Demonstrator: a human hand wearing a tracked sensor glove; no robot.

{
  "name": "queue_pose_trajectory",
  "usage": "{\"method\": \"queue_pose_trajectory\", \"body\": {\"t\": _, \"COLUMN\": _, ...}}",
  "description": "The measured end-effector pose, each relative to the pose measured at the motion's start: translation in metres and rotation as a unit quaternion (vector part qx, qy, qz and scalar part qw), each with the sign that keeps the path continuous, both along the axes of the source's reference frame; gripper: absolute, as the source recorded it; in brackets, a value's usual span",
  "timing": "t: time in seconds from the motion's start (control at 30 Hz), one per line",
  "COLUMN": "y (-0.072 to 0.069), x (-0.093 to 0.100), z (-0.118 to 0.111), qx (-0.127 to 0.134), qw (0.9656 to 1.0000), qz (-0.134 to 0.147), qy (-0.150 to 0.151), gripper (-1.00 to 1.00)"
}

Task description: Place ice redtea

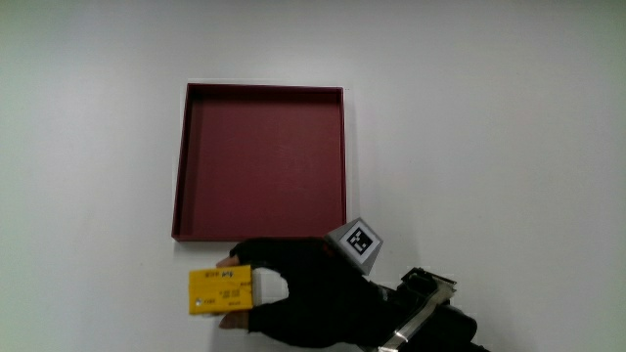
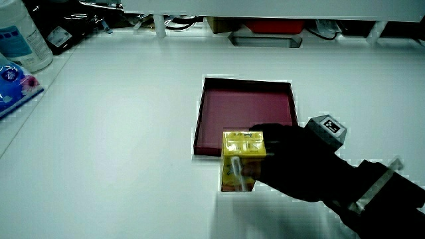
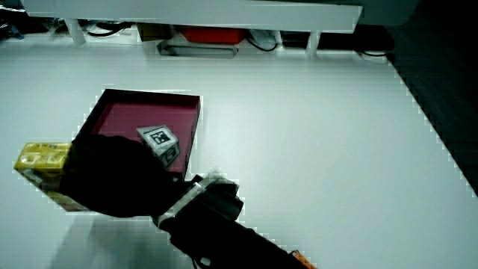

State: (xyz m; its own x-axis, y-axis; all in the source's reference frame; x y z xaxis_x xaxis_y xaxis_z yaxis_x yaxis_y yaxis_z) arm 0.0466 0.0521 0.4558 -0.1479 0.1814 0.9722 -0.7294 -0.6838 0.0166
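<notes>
The ice red tea is a small yellow carton (image 1: 223, 290), also seen in both side views (image 2: 242, 158) (image 3: 43, 168). The gloved hand (image 1: 293, 291) is shut on it, fingers wrapped around its sides, with the patterned cube (image 1: 354, 243) on the hand's back. The carton is held upright just nearer to the person than the dark red square tray (image 1: 264, 161), close to the tray's near wall. In a side view the carton's base looks at or just above the tabletop (image 2: 237, 186). The tray (image 2: 247, 106) (image 3: 142, 119) holds nothing.
A white bottle (image 2: 21, 36) and a blue packet (image 2: 13, 83) stand near the table's edge in a side view. A low partition with cables and a red box (image 2: 272, 25) runs along the table's end farthest from the person.
</notes>
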Motion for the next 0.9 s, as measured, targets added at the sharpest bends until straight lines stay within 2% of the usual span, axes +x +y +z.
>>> {"method": "queue_pose_trajectory", "body": {"t": 0.1, "y": 0.01, "x": -0.006, "z": 0.008, "qx": -0.009, "qw": 0.9999, "qz": -0.014, "qy": -0.005, "gripper": 0.0}}
{"method": "queue_pose_trajectory", "body": {"t": 0.2, "y": 0.02, "x": -0.01, "z": 0.02, "qx": -0.02, "qw": 0.9993, "qz": -0.029, "qy": 0.01, "gripper": 0.0}}
{"method": "queue_pose_trajectory", "body": {"t": 0.23, "y": 0.022, "x": -0.011, "z": 0.025, "qx": -0.017, "qw": 0.9991, "qz": -0.035, "qy": 0.019, "gripper": 0.0}}
{"method": "queue_pose_trajectory", "body": {"t": 0.33, "y": 0.029, "x": -0.013, "z": 0.035, "qx": -0.032, "qw": 0.9986, "qz": -0.04, "qy": 0.015, "gripper": 0.0}}
{"method": "queue_pose_trajectory", "body": {"t": 0.37, "y": 0.03, "x": -0.012, "z": 0.04, "qx": -0.056, "qw": 0.9977, "qz": -0.038, "qy": 0.006, "gripper": 0.0}}
{"method": "queue_pose_trajectory", "body": {"t": 0.4, "y": 0.03, "x": -0.012, "z": 0.04, "qx": -0.06, "qw": 0.9974, "qz": -0.041, "qy": -0.002, "gripper": 0.0}}
{"method": "queue_pose_trajectory", "body": {"t": 0.43, "y": 0.031, "x": -0.011, "z": 0.041, "qx": -0.051, "qw": 0.9983, "qz": -0.029, "qy": 0.0, "gripper": 0.0}}
{"method": "queue_pose_trajectory", "body": {"t": 0.47, "y": 0.031, "x": -0.011, "z": 0.042, "qx": -0.054, "qw": 0.9982, "qz": -0.026, "qy": 0.004, "gripper": 0.0}}
{"method": "queue_pose_trajectory", "body": {"t": 0.5, "y": 0.03, "x": -0.011, "z": 0.044, "qx": -0.058, "qw": 0.9977, "qz": -0.034, "qy": 0.004, "gripper": 0.0}}
{"method": "queue_pose_trajectory", "body": {"t": 0.53, "y": 0.03, "x": -0.012, "z": 0.043, "qx": -0.052, "qw": 0.9982, "qz": -0.032, "qy": -0.002, "gripper": 0.0}}
{"method": "queue_pose_trajectory", "body": {"t": 0.57, "y": 0.031, "x": -0.012, "z": 0.042, "qx": -0.049, "qw": 0.9984, "qz": -0.029, "qy": 0.005, "gripper": 0.0}}
{"method": "queue_pose_trajectory", "body": {"t": 0.67, "y": 0.032, "x": -0.012, "z": 0.044, "qx": -0.054, "qw": 0.9981, "qz": -0.03, "qy": 0.007, "gripper": 0.0}}
{"method": "queue_pose_trajectory", "body": {"t": 0.73, "y": 0.032, "x": -0.012, "z": 0.044, "qx": -0.049, "qw": 0.9984, "qz": -0.028, "qy": 0.003, "gripper": -0.07}}
{"method": "queue_pose_trajectory", "body": {"t": 0.9, "y": 0.03, "x": -0.013, "z": 0.047, "qx": -0.057, "qw": 0.9978, "qz": -0.033, "qy": 0.004, "gripper": -0.24}}
